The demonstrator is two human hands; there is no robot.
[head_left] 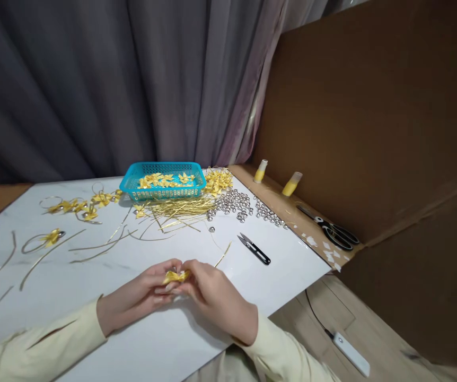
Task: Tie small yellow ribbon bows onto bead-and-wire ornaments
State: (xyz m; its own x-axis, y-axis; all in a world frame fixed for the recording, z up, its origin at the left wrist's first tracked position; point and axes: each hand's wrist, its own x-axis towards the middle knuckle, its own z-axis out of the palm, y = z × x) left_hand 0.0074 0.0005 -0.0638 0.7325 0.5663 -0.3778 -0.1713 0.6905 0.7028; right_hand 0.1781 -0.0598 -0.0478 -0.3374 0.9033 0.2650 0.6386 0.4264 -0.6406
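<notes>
Between my hands, low in the middle of the view, is a yellow ribbon flower (176, 277). My left hand (144, 293) pinches it from the left with its fingers closed. From the other side, the closed fingers of my right hand (216, 294) hold it too. A small silvery bit shows at its top, and a gold wire (223, 253) sticks out behind my right hand. Beyond lie a pile of gold wires (181, 209), silver bells or beads (232, 204) and a blue basket (133, 188) with yellow flowers inside.
Black thread snips (254, 249) lie right of my hands on the white table (125, 347). Flowers with wire loops (52, 237) and loose wires are at the left. Along the right edge are large scissors (334, 233), two yellow bottles (292, 184) and white scraps. A cardboard wall (371, 106) rises there.
</notes>
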